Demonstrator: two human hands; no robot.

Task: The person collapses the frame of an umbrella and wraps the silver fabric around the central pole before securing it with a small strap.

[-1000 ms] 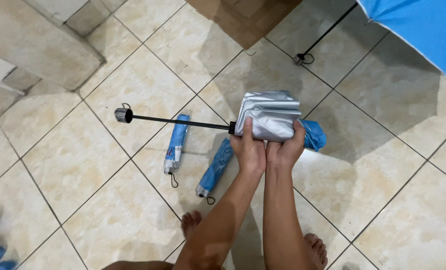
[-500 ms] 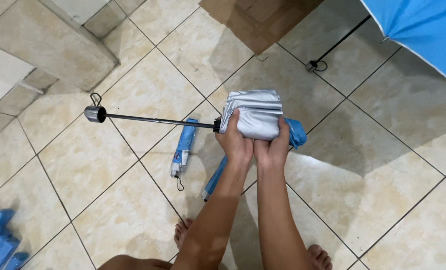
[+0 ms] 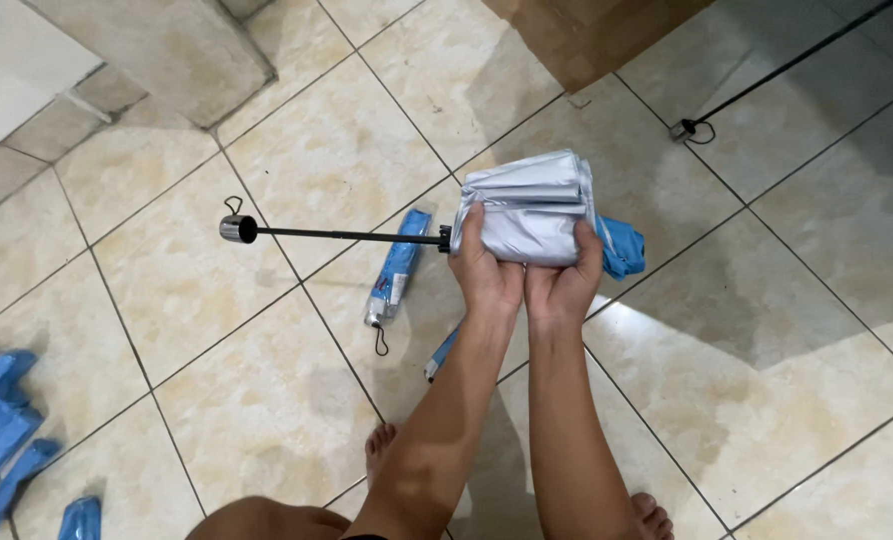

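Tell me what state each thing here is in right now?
Folding umbrella: canopy bunched shut, shaft extended.
Left hand: gripping the canopy.
Right hand: gripping the canopy.
Blue sleeve: lying flat on the tiled floor.
Second umbrella's shaft: extended, canopy out of view.

Open tiled floor to the right of the hands, two blue umbrella sleeves lying beneath, extended black shaft barring the left, blue pile far left
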